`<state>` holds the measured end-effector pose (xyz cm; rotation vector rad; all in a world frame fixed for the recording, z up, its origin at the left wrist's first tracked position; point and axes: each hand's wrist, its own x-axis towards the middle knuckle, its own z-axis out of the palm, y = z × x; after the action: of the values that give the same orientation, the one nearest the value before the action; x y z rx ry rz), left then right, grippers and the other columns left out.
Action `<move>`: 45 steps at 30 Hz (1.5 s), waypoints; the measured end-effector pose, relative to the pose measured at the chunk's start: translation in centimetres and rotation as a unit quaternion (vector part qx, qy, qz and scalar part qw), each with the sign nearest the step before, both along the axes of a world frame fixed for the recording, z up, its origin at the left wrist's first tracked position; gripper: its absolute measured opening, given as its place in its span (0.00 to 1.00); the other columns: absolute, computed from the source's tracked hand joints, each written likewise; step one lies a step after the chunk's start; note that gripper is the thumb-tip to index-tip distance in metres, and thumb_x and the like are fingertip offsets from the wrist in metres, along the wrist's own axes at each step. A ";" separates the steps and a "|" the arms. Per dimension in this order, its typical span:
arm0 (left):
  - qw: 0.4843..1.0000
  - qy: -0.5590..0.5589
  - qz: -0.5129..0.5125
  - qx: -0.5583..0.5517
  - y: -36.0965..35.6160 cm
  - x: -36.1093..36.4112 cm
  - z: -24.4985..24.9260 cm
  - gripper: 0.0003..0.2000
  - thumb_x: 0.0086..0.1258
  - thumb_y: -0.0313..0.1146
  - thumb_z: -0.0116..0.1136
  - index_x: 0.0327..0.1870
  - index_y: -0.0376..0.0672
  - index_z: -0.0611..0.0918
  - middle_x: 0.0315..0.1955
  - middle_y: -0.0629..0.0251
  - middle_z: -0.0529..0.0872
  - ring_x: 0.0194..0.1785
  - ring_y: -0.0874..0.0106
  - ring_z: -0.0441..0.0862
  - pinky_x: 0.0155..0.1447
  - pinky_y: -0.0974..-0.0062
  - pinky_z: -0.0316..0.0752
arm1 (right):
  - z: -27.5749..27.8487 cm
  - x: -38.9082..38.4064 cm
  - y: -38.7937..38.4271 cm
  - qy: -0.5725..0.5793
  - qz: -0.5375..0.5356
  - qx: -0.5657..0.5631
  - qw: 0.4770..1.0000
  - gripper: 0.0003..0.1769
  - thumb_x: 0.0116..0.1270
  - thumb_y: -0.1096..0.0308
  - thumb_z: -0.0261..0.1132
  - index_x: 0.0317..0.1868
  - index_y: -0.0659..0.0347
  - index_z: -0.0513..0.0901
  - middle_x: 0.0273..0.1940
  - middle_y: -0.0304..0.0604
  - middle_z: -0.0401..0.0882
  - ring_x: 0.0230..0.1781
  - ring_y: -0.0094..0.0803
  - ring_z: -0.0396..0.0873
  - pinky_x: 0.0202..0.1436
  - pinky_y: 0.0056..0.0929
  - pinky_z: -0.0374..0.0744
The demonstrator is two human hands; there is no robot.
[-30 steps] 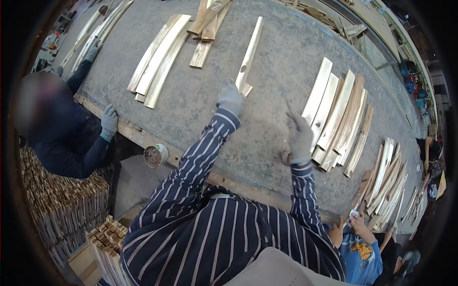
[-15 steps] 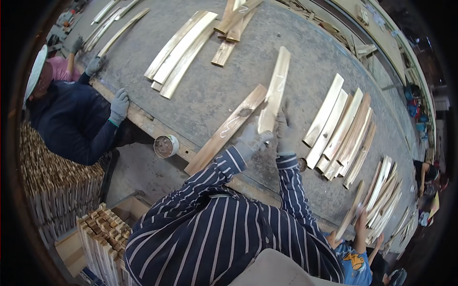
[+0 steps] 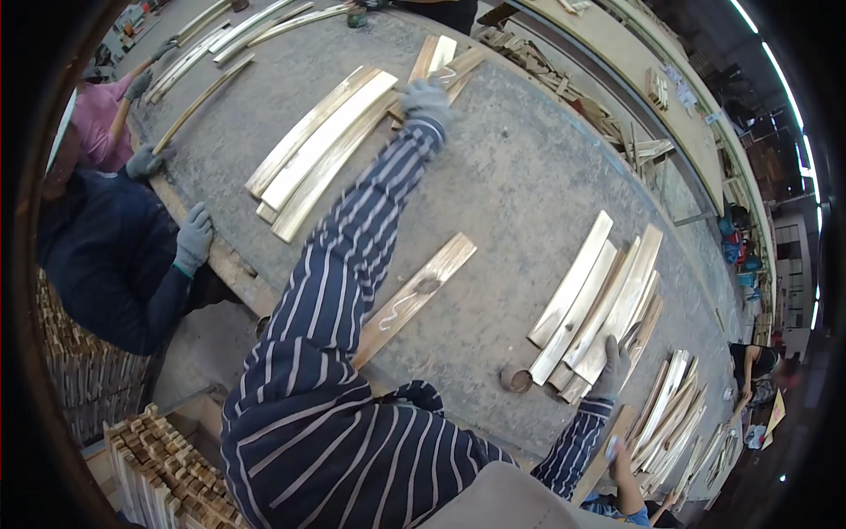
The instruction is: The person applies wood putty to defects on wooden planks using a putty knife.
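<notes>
My left hand (image 3: 426,101), in a grey glove, reaches across the table to the near end of a small crossed stack of wooden boards (image 3: 460,70). Its fingers close over the end of the top board, which bears a chalk mark. My right hand (image 3: 610,370), gloved too, is at the lower end of a pale wooden board (image 3: 627,295) on the right-hand row, with its fingers curled at the edge. Between my arms lies a brown board (image 3: 421,286) with a knot and a white squiggle.
Three long boards (image 3: 322,145) lie left of my left forearm. A small round tin (image 3: 515,378) stands by the right row. A co-worker's gloved hand (image 3: 194,236) rests at the table edge. Stacked strips (image 3: 167,458) fill a crate below, and another person's hand (image 3: 624,463) is at lower right.
The pale board held in front of me has moved right onto the row with my right hand. My left hand has left it and stretched forward to the crossed stack.
</notes>
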<state>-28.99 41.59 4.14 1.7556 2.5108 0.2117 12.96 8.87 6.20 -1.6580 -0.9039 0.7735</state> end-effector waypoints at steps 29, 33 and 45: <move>0.971 -0.111 -0.173 -0.122 -18.6 1.3 -2.6 0.29 0.44 0.36 0.73 0.49 0.34 0.78 0.41 0.46 0.84 0.47 0.55 0.83 0.51 0.63 0.78 | 0.3 -7.4 -2.6 -0.323 0.049 0.007 0.945 0.18 0.63 0.63 0.67 0.51 0.62 0.82 0.32 0.39 0.77 0.27 0.27 0.75 0.34 0.26 0.74; 0.940 -0.294 -0.117 -0.131 -26.7 1.9 0.7 0.31 0.45 0.39 0.72 0.51 0.32 0.75 0.41 0.48 0.84 0.41 0.60 0.84 0.45 0.68 0.79 | -0.6 -10.7 -4.7 -0.058 0.143 -0.020 0.988 0.17 0.68 0.60 0.63 0.49 0.64 0.83 0.32 0.33 0.80 0.27 0.15 0.69 0.32 0.18 0.69; 0.094 -0.911 -0.136 -0.378 -39.0 9.2 -1.1 0.32 0.64 0.44 0.58 0.64 0.31 0.65 0.38 0.46 0.75 0.26 0.69 0.76 0.28 0.74 0.76 | -0.3 -16.5 -5.9 0.358 0.182 -0.046 0.914 0.25 0.66 0.55 0.65 0.50 0.72 0.75 0.30 0.39 0.81 0.15 0.11 0.63 0.15 0.12 0.60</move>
<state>-19.80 2.54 3.03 0.1784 -0.0134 0.4301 -3.59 2.96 5.92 -1.1325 -0.6451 1.5719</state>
